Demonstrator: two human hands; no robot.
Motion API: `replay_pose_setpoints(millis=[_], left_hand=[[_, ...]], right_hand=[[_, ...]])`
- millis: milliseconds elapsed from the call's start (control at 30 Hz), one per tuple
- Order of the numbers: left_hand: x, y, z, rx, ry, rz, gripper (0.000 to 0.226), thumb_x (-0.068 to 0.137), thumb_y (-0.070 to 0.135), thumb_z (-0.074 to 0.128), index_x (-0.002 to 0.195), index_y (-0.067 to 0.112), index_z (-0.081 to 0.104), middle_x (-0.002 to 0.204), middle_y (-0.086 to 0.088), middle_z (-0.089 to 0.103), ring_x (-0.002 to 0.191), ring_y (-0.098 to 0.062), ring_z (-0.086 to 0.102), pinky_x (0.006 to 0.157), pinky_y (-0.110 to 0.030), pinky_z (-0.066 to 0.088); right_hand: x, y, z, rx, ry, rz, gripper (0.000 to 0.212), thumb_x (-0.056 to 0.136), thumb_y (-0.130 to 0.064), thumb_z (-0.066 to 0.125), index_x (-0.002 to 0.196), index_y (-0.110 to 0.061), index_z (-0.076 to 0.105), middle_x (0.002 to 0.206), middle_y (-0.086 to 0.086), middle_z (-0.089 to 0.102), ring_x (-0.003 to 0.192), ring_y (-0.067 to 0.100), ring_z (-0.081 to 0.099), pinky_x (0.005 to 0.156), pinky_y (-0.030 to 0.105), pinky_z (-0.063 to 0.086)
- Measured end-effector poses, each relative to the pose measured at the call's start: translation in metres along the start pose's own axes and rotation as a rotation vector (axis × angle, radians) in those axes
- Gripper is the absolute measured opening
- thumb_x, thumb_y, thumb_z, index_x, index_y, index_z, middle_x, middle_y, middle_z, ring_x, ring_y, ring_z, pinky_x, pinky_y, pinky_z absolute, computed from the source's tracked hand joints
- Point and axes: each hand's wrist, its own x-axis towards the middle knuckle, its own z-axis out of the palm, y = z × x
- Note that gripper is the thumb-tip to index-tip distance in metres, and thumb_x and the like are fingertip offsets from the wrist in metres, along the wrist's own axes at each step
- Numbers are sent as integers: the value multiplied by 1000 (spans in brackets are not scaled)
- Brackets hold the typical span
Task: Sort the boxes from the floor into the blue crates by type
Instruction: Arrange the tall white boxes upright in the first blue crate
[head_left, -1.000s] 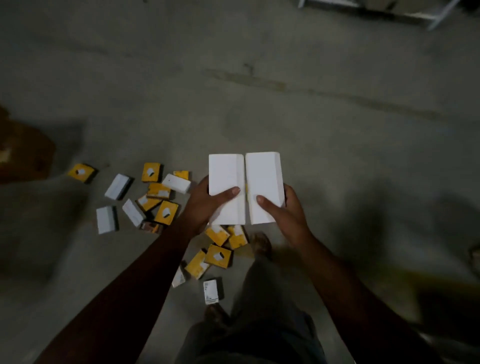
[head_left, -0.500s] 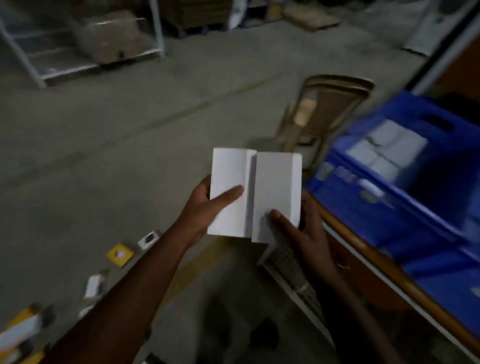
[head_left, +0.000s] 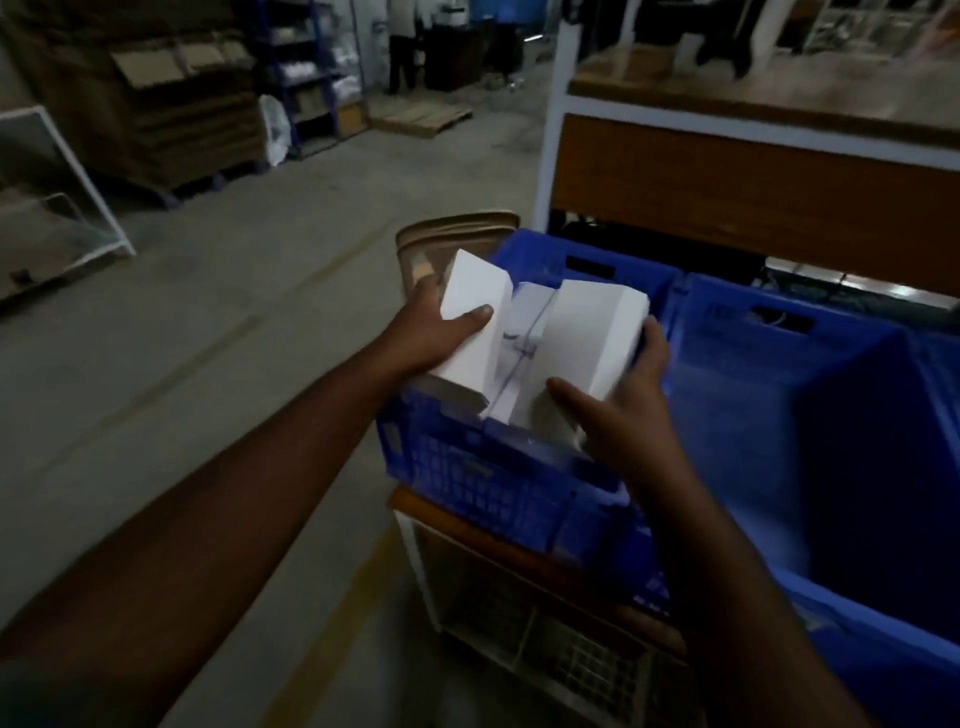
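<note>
Two hands show: the left hand (head_left: 431, 332) and the right hand (head_left: 623, 415). Each holds one white box, so two boxes are held: the left box (head_left: 475, 332) and the right box (head_left: 576, 343). More white boxes lie below them in the crate; their number cannot be told. Two blue crates stand side by side: the near crate (head_left: 498, 478) and the right crate (head_left: 779, 415). One brown chair (head_left: 447, 244) stands behind them.

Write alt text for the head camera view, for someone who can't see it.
Two hands each hold a white box, left hand on the left box and right hand on the right box, above a blue crate already holding white boxes.
</note>
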Motion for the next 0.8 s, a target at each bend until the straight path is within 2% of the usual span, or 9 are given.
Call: replay_pose_setpoints(millis=[133, 233, 300, 400, 467, 533, 600, 700, 800], left_hand=[[60, -11, 39, 196, -161, -17, 87, 95, 47, 61, 159, 19, 10, 160, -8, 31, 140, -30, 40, 104, -33, 36], [88, -40, 69, 294, -219, -95, 79, 102, 41, 53, 160, 10, 9, 164, -14, 21, 146, -33, 31, 113, -36, 30], [100, -60, 86, 323, -245, -172, 71, 105, 37, 47, 158, 5, 13, 163, -18, 22, 146, -36, 31, 115, -37, 28], [118, -85, 101, 398, -233, -236, 71, 106, 38, 41, 158, 1, 11, 163, -23, 19, 147, -41, 26, 119, -44, 26], [128, -99, 107, 421, -265, -275, 68, 108, 38, 36, 156, -3, 11, 162, -25, 19, 147, -42, 27, 118, -44, 27], [133, -106, 110, 436, -315, -281, 63, 109, 36, 33, 154, -7, 19, 158, -28, 27, 143, -41, 34, 115, -42, 31], [139, -110, 110, 472, -386, -255, 56, 109, 33, 33, 149, -7, 32, 153, -28, 37, 139, -40, 40, 112, -40, 33], [149, -114, 107, 501, -442, -226, 52, 107, 32, 37, 144, -3, 43, 145, -25, 48, 134, -40, 46, 108, -41, 38], [149, -117, 110, 502, -414, -172, 57, 105, 25, 42, 153, -1, 28, 155, -24, 36, 141, -39, 38, 113, -42, 32]], right_hand=[[50, 8, 12, -64, -3, 121, 119, 86, -12, 79, 158, -33, -14, 157, 10, 33, 131, 22, 41, 104, 49, 46], [75, 28, 36, 62, -2, 368, 103, 88, -3, 74, 157, -21, 0, 150, 16, 39, 125, 28, 46, 101, 44, 49], [86, 43, 46, 142, 84, 543, 94, 91, -4, 71, 158, -15, 5, 150, 17, 39, 127, 32, 47, 98, 40, 47], [100, 61, 60, 130, 125, 639, 83, 94, -7, 69, 157, -8, 16, 151, 18, 40, 133, 34, 47, 92, 37, 44], [110, 68, 67, 177, 107, 677, 69, 93, -5, 70, 149, -3, 29, 139, 16, 51, 114, 32, 59, 86, 39, 48], [116, 73, 71, 236, 53, 751, 50, 97, -5, 66, 141, 2, 44, 112, 14, 62, 85, 26, 63, 78, 42, 51], [121, 80, 74, 246, 19, 808, 42, 99, -8, 64, 137, 3, 52, 95, 13, 65, 75, 25, 62, 73, 45, 52], [131, 98, 79, 212, 27, 775, 46, 99, -15, 66, 140, 0, 52, 116, 18, 68, 91, 31, 67, 76, 47, 56], [139, 118, 90, -141, 7, 717, 55, 101, -31, 60, 144, 0, 48, 140, 18, 58, 118, 32, 61, 95, 36, 49]])
